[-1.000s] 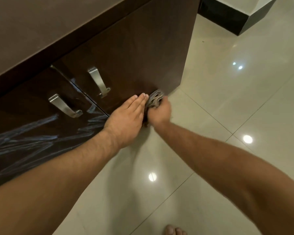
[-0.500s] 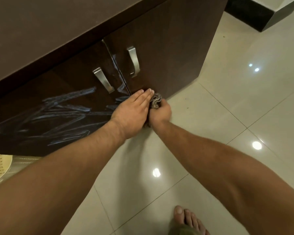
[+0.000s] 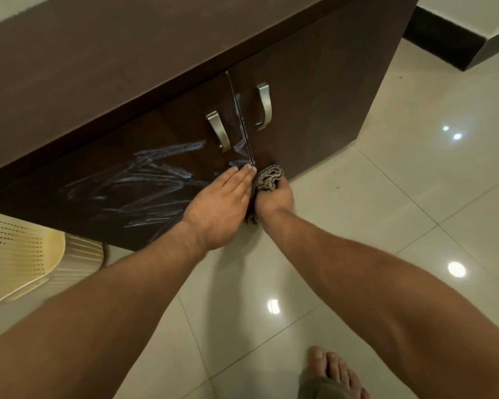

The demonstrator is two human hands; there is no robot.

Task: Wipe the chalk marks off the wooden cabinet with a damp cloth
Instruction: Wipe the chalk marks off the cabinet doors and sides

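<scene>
A dark brown wooden cabinet (image 3: 314,90) has two doors with metal handles. White chalk marks (image 3: 133,185) streak across the left door, and a few run along the seam between the doors. My right hand (image 3: 274,198) grips a bunched grey patterned cloth (image 3: 267,178) and holds it against the bottom of the right door, next to the seam. My left hand (image 3: 218,205) lies with straight fingers flat on the lower edge of the left door, its fingertips beside the cloth.
A cream perforated plastic basket (image 3: 20,260) stands on the floor at the left, by the cabinet's corner. Glossy cream floor tiles (image 3: 401,197) spread to the right and front. My bare foot (image 3: 333,375) is at the bottom. A black skirting (image 3: 444,44) runs at the top right.
The view has swung left and pulled back, so more of the chalked left door and the basket show. Both hands stay low at the seam, the right one still gripping the cloth.
</scene>
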